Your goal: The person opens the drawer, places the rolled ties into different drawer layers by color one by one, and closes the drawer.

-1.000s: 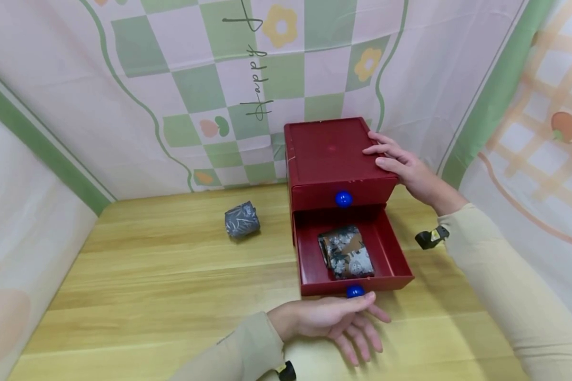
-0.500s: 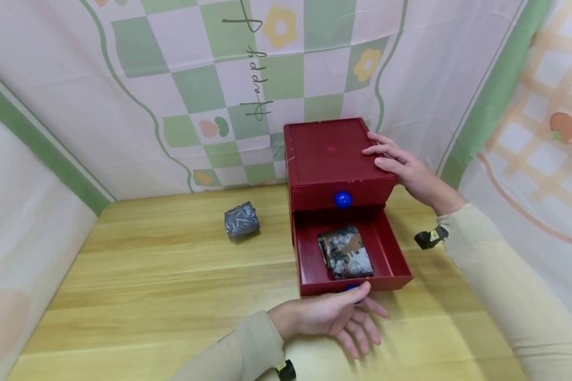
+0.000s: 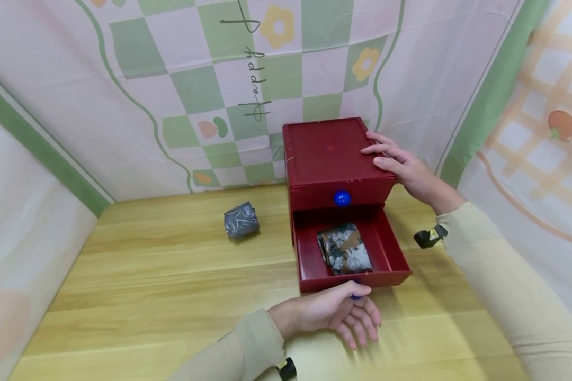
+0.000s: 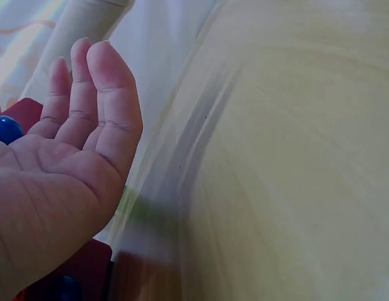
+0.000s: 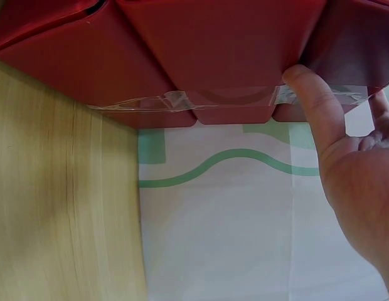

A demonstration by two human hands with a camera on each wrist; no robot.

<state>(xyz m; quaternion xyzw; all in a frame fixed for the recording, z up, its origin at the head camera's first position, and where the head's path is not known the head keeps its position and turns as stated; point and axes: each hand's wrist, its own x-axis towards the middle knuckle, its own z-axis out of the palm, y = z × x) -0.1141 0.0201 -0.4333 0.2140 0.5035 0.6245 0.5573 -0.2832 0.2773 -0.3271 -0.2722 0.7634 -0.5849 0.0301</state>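
Observation:
A small red two-drawer cabinet (image 3: 324,151) stands on the table with its lower drawer (image 3: 386,279) pulled out. Inside that drawer lies a folded floral cloth (image 3: 345,248). My left hand (image 3: 321,309) is palm up at the drawer front, its thumb against the lower blue knob (image 3: 355,297) and the other fingers loosely bent below. In the left wrist view those fingers (image 4: 85,116) hold nothing. My right hand (image 3: 410,172) rests on the cabinet's top right edge; in the right wrist view a finger (image 5: 317,103) lies along the red side.
A rolled grey patterned cloth (image 3: 241,220) lies on the wooden table (image 3: 171,280), left of the cabinet. The upper drawer's blue knob (image 3: 342,198) sticks out above the lower drawer. Printed fabric (image 3: 190,90) hangs close behind and on both sides.
My left thumb has come over the lower knob, and the left hand has shifted slightly up. The lower drawer has slid a little inward. The right hand stays on the cabinet.

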